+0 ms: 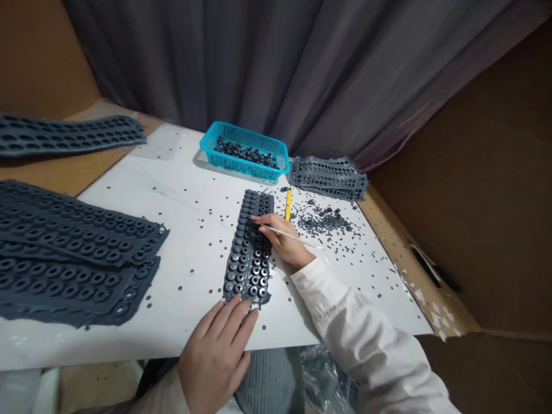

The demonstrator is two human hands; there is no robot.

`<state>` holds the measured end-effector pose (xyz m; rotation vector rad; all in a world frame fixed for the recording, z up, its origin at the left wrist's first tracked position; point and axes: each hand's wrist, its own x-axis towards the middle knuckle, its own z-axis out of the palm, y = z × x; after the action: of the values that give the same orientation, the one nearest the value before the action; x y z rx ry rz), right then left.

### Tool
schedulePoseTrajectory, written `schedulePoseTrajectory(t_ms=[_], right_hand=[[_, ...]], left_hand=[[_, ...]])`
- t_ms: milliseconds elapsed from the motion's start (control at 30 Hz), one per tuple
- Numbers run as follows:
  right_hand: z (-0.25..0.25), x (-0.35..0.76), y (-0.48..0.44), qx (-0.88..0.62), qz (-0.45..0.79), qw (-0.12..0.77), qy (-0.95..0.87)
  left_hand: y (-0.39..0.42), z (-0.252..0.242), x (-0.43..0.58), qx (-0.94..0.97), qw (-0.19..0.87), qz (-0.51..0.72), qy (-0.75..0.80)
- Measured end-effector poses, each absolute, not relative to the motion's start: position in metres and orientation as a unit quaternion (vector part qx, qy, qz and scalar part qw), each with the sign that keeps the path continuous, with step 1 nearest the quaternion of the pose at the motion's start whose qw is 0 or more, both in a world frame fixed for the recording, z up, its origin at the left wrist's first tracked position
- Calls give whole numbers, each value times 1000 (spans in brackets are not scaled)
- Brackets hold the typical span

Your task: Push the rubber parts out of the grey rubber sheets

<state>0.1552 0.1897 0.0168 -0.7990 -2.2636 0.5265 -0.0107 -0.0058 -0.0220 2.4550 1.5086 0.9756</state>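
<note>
A dark grey rubber sheet (251,259) with rows of raised rings lies lengthwise before me on the white table. My left hand (219,348) rests at its near edge, fingers stretched out and slightly spread, fingertips touching the sheet. Over the sheet's upper half, my right hand (284,238) pinches a thin white stick-like tool (290,234). The tool's tip is near the rings, partly hidden by the fingers, so its exact kind is unclear. Beyond that hand lies a yellow-handled tool (288,205). Small dark discs (325,221) are scattered in a pile to the right.
A blue plastic basket (245,167) at the back holds dark rubber pieces. Perforated sheets (328,177) lie stacked beside it. More ringed sheets (77,253) cover the left side, and another perforated strip (69,135) lies farther back. A black pen-like item (425,264) sits by the right cardboard wall.
</note>
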Motion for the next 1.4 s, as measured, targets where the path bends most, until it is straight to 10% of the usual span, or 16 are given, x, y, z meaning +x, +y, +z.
schedulePoseTrajectory(t_ms=[967,1400], right_hand=[[20,152,195,-296,85,231,-923],[29,158,177,-299,285,261,-873]], left_hand=[[-6,-22,-10,808,47,315,496],[-6,-23,-10,806,48,313,500]])
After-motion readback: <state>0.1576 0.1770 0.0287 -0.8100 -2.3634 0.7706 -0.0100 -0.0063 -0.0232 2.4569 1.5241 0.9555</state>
